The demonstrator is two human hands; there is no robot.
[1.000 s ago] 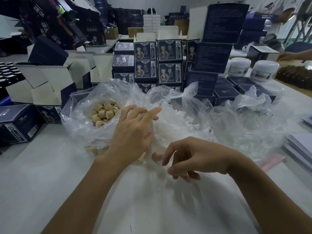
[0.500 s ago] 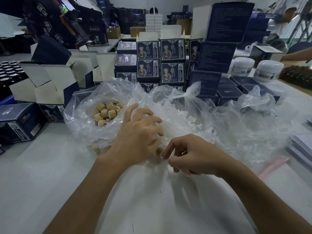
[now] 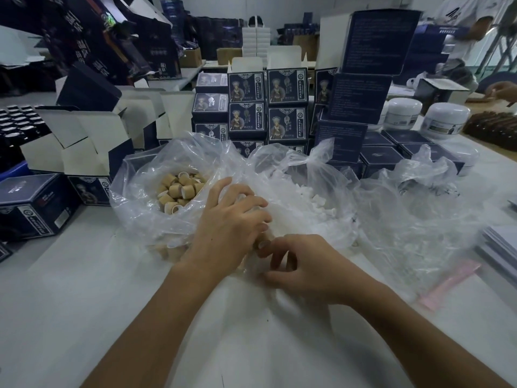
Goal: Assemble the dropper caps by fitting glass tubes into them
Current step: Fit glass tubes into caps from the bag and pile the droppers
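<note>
On the white worktop (image 3: 70, 289), the left hand (image 3: 228, 228) rests palm-down against the clear plastic bag (image 3: 145, 219) of tan cylindrical dropper caps (image 3: 179, 189), its fingers curled round something I cannot make out. The right hand (image 3: 305, 267) is just beside it, fingers bent; whether they pinch anything is unclear.

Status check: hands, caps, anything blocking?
Left hand curled on plastic beside the caps. Right hand pinching something small, unclear what. No tube seen. Loose bags crowd the table.
</note>
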